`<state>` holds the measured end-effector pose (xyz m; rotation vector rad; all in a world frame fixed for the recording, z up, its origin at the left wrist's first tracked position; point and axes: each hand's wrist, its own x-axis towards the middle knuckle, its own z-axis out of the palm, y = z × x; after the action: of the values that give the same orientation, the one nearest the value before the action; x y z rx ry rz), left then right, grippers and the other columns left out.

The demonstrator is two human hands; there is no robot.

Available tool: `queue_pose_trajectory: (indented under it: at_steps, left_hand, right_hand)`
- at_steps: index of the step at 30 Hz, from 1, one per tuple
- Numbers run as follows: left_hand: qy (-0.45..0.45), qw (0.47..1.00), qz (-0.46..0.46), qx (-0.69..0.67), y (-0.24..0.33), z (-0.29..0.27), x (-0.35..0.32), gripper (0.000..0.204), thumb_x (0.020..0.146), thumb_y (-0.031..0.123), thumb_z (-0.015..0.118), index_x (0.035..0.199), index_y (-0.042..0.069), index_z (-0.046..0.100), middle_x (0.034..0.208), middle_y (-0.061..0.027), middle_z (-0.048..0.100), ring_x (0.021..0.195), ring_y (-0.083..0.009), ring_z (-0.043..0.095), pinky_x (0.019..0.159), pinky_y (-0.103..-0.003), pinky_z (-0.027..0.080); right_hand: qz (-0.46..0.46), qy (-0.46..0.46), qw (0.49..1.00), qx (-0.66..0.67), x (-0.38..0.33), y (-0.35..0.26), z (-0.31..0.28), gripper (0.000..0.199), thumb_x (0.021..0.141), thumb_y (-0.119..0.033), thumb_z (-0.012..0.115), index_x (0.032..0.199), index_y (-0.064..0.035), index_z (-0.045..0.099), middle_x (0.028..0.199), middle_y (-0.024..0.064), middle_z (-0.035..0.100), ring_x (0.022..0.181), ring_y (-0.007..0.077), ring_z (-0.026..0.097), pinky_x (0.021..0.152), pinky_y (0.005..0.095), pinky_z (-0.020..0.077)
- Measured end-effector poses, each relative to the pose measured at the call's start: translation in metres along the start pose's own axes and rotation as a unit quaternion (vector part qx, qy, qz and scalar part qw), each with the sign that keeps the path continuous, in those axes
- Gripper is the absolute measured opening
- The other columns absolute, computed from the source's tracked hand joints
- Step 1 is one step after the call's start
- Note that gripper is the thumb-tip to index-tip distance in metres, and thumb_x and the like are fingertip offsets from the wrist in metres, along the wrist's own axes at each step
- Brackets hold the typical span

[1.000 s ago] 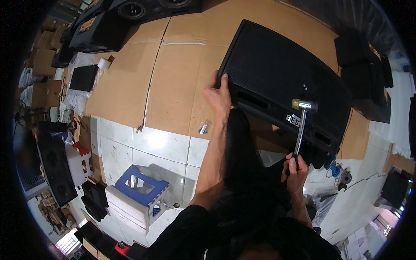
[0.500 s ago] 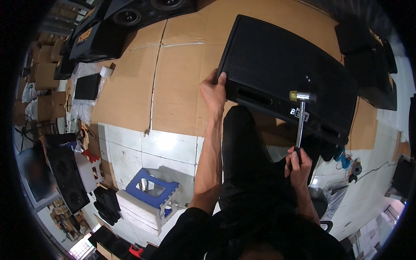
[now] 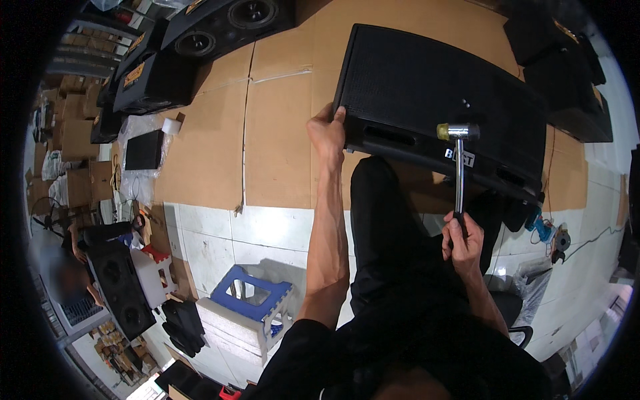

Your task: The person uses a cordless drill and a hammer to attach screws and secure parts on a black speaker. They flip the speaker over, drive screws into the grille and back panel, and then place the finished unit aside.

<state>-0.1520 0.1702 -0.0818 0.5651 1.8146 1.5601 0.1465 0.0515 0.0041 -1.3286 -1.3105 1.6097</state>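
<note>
A large black speaker cabinet (image 3: 427, 93) lies flat on brown cardboard sheets (image 3: 280, 133). My left hand (image 3: 327, 133) grips its near left corner. My right hand (image 3: 461, 237) is closed around the handle of a mallet (image 3: 459, 167) with a chrome shaft. The mallet's chrome and yellow head (image 3: 457, 131) is raised over the cabinet's front edge, close to a small white label. My legs in black trousers (image 3: 387, 240) stand against the cabinet's near side.
A blue and white step stool (image 3: 250, 303) stands on the white tiles to my lower left. More black speaker cabinets (image 3: 200, 40) lie at the upper left and the far right (image 3: 567, 67). Another person (image 3: 100, 233) crouches by a speaker at the left. A blue power tool (image 3: 543, 230) lies on the tiles at right.
The mallet head has shifted slightly up along the cabinet's front edge. My left hand has stayed on the cabinet's corner.
</note>
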Motion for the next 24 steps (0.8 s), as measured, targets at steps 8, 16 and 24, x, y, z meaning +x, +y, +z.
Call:
queue_pose_trajectory:
  at_steps: [8, 16, 24]
  left_hand:
    - [-0.01, 1.0, 0.02, 0.021, -0.01, -0.002, 0.001, 0.029, 0.087, 0.005, 0.063, 0.113, -0.007, 0.064, 0.09, -0.0161, 0.07, 0.079, -0.0163, 0.063, 0.075, -0.03, 0.049]
    - [0.007, 0.986, 0.106, 0.129, -0.011, 0.0, -0.002, 0.029, 0.088, 0.007, 0.063, 0.112, -0.01, 0.063, 0.09, -0.0167, 0.069, 0.079, -0.016, 0.062, 0.073, -0.029, 0.049]
    - [-0.022, 0.995, 0.064, 0.078, -0.008, -0.003, 0.003, 0.032, 0.088, 0.009, 0.065, 0.114, -0.01, 0.062, 0.094, -0.012, 0.069, 0.081, -0.0148, 0.061, 0.075, -0.027, 0.049]
  right_hand:
    - [0.024, 0.036, 0.999, -0.006, -0.011, 0.0, -0.003, 0.021, 0.098, -0.021, 0.05, 0.092, -0.0016, 0.054, 0.057, 0.0, 0.046, 0.04, 0.005, 0.042, 0.034, 0.0209, 0.0343]
    - [0.004, 0.003, 0.999, 0.037, -0.008, -0.001, 0.0, 0.02, 0.099, -0.021, 0.051, 0.092, -0.0022, 0.053, 0.058, -0.0002, 0.046, 0.041, 0.004, 0.042, 0.034, 0.0206, 0.0345]
    - [0.021, 0.0, 1.0, 0.017, -0.017, -0.014, 0.001, 0.021, 0.099, -0.023, 0.051, 0.094, -0.0027, 0.052, 0.061, -0.0005, 0.046, 0.043, 0.0037, 0.043, 0.036, 0.0205, 0.0359]
